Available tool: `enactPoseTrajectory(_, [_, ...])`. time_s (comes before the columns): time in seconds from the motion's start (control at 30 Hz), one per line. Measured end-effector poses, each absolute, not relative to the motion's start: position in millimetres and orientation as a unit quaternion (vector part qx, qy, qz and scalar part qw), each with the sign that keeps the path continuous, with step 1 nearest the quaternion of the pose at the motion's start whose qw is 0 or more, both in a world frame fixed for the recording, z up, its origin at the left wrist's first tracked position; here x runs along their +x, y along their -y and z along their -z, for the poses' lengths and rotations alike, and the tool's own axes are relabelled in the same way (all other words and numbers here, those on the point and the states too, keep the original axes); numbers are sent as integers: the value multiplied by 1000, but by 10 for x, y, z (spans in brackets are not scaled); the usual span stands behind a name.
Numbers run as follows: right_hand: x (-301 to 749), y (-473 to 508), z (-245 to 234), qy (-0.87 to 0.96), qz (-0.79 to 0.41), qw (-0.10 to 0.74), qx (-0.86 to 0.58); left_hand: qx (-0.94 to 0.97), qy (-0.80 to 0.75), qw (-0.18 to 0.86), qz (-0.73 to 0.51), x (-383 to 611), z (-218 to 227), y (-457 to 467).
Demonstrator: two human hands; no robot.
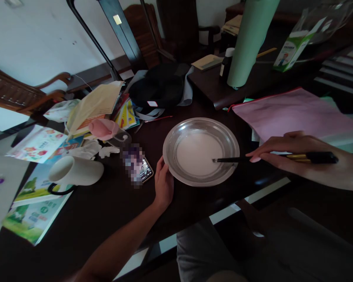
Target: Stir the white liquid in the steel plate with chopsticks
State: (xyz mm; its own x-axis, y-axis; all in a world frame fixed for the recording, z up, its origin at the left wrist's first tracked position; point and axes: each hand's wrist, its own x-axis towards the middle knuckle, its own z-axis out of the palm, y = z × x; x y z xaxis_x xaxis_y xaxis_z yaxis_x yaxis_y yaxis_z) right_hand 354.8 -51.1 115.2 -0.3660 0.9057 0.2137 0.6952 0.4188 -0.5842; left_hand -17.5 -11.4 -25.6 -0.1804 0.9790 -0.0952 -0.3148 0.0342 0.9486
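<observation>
A round metal basin with whitish, cloudy liquid in it sits on the dark table. My left hand grips the basin's near-left rim, thumb and fingers at the edge. From the right, my right hand is closed around dark chopsticks with gold-coloured parts. Their tips reach over the near-right rim to the liquid; whether they dip below its surface I cannot tell. Just left of the basin lies a phone with its screen lit, partly blurred out.
A white mug lies on its side over booklets at left. Behind are a black bag, papers and a pink item. A pink zip pouch, green cylinder and small bottle stand or lie at right.
</observation>
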Motion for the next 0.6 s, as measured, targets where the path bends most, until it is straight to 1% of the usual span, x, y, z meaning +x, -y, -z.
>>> enactPoseTrajectory(0.17, [3140, 452, -1028, 793, -264, 289, -467, 330, -478, 540, -609, -151, 237, 115])
enactPoseTrajectory(0.27, [2946, 310, -905, 803, -276, 289, -442, 309, -473, 545, -619, -138, 225, 112])
enactPoseTrajectory(0.37, [2870, 156, -790, 812, -252, 286, -442, 310, -469, 550, -617, -143, 227, 110])
enactPoseTrajectory(0.47, [2874, 51, -721, 806, -208, 303, -463, 320, -471, 554, -608, -160, 232, 110])
enactPoseTrajectory(0.6, [2985, 65, -787, 790, -171, 335, -485, 349, -482, 544, -592, -180, 236, 110])
